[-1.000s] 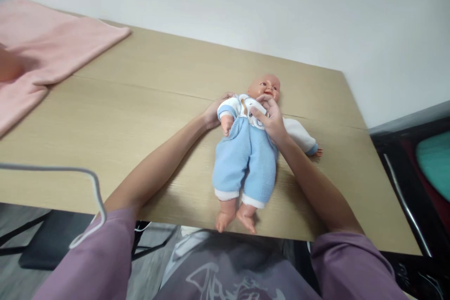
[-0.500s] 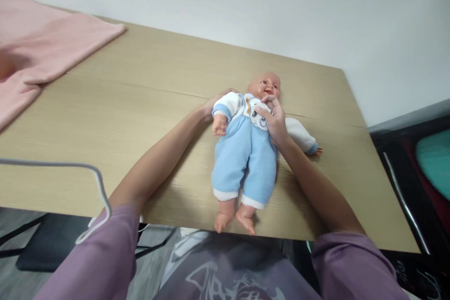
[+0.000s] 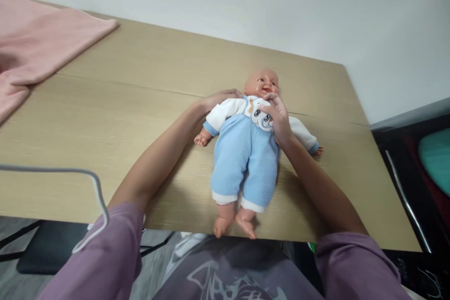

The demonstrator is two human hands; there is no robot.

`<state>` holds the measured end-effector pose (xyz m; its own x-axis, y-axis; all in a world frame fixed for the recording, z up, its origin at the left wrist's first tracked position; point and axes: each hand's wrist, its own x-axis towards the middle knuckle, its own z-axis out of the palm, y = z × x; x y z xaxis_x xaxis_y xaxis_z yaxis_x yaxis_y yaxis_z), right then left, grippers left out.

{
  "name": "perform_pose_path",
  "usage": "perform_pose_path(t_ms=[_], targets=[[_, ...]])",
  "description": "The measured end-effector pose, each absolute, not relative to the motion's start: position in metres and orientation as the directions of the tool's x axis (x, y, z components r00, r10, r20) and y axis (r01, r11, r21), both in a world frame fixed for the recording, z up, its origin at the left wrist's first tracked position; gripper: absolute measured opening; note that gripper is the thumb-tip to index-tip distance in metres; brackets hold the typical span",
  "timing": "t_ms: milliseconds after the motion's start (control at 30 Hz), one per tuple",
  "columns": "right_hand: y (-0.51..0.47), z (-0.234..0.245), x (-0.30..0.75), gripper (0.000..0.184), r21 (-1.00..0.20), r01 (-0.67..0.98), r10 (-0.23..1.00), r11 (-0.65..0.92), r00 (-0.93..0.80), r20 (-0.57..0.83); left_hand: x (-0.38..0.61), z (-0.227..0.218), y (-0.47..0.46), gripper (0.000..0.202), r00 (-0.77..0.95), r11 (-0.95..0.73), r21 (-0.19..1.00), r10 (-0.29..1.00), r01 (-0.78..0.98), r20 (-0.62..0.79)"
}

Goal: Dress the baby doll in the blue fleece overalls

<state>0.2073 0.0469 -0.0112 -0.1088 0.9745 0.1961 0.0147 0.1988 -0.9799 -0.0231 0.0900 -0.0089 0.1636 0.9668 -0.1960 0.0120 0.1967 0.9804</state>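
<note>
A baby doll [image 3: 246, 150] in a light blue romper with white sleeves lies on its back on the wooden table [image 3: 123, 117], feet at the near edge. My left hand [image 3: 220, 98] curls around the doll's shoulder at the white sleeve, fingers partly behind it. On the doll's chest, my right hand [image 3: 279, 119] pinches the white bib of the romper just below the chin.
A pink cloth [image 3: 38, 47] lies at the table's far left corner. A white cable [image 3: 70, 183] loops in front of my left sleeve. Dark furniture with a teal item [image 3: 436, 159] stands off the table's right side. A white wall runs behind.
The doll's left-side arm has swung from bent over its chest out to the side and down onto the table. My hands stay at its shoulder and chest.
</note>
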Motion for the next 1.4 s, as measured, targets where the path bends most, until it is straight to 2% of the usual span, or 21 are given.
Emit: perform_pose_path(t_ms=[67, 167, 233, 400, 567, 633, 733, 800, 867, 967, 1067, 1167, 1267, 1400], targets=[[0.044, 0.000, 0.215, 0.042, -0.930, 0.206, 0.947, 0.305, -0.164, 0.274, -0.037, 0.003, 0.100, 0.021, 0.238, 0.149, 0.984, 0.957, 0.092, -0.167], [0.036, 0.023, 0.231, 0.035, -0.707, 0.555, 0.897, 0.438, -0.214, 0.388, -0.057, 0.017, 0.108, 0.027, 0.309, 0.006, 0.945, 0.944, 0.327, -0.113], [0.033, 0.035, 0.239, 0.030, -0.588, 0.671, 0.885, 0.453, -0.257, 0.389, -0.064, 0.023, 0.108, 0.033, 0.342, -0.058, 0.902, 0.934, 0.427, -0.102], [0.034, 0.042, 0.251, 0.021, -0.512, 0.678, 0.850, 0.527, -0.426, 0.311, -0.066, 0.025, 0.103, 0.022, 0.447, -0.132, 0.897, 0.891, 0.423, -0.080], [0.021, 0.016, 0.293, 0.035, -0.449, 0.713, 0.834, 0.539, -0.378, 0.401, -0.069, 0.025, 0.101, 0.028, 0.520, -0.265, 0.850, 0.854, 0.456, -0.013], [0.003, 0.002, 0.323, 0.045, -0.430, 0.753, 0.847, 0.499, -0.318, 0.426, -0.066, 0.026, 0.097, 0.027, 0.525, -0.394, 0.778, 0.845, 0.489, 0.098], [-0.034, -0.017, 0.366, 0.054, -0.413, 0.808, 0.869, 0.421, -0.228, 0.439, -0.042, 0.028, 0.085, 0.023, 0.516, -0.607, 0.613, 0.782, 0.506, 0.349], [-0.057, -0.026, 0.385, 0.058, -0.433, 0.824, 0.892, 0.367, -0.179, 0.416, -0.013, 0.028, 0.075, 0.026, 0.557, -0.717, 0.522, 0.692, 0.462, 0.459], [-0.071, -0.031, 0.394, 0.061, -0.486, 0.812, 0.916, 0.323, -0.139, 0.376, 0.021, 0.027, 0.067, 0.030, 0.614, -0.795, 0.433, 0.605, 0.426, 0.507], [-0.073, -0.031, 0.395, 0.060, -0.603, 0.755, 0.942, 0.260, -0.061, 0.330, 0.062, 0.026, 0.061, 0.030, 0.649, -0.804, 0.361, 0.594, 0.472, 0.475], [-0.057, -0.025, 0.391, 0.062, -0.771, 0.594, 0.938, 0.230, 0.077, 0.339, 0.079, 0.025, 0.063, 0.029, 0.694, -0.784, 0.383, 0.615, 0.488, 0.376], [-0.033, -0.015, 0.383, 0.067, -0.880, 0.387, 0.918, 0.275, 0.165, 0.360, 0.076, 0.025, 0.066, 0.029, 0.761, -0.825, 0.425, 0.534, 0.374, 0.368], [-0.010, -0.005, 0.363, 0.065, -0.897, 0.292, 0.910, 0.333, 0.150, 0.386, 0.069, 0.026, 0.065, 0.033, 0.779, -0.856, 0.469, 0.443, 0.220, 0.443], [0.007, 0.001, 0.322, 0.060, -0.858, 0.265, 0.874, 0.439, 0.094, 0.476, 0.066, 0.026, 0.058, 0.053, 0.771, -0.883, 0.442, 0.389, 0.157, 0.504]])
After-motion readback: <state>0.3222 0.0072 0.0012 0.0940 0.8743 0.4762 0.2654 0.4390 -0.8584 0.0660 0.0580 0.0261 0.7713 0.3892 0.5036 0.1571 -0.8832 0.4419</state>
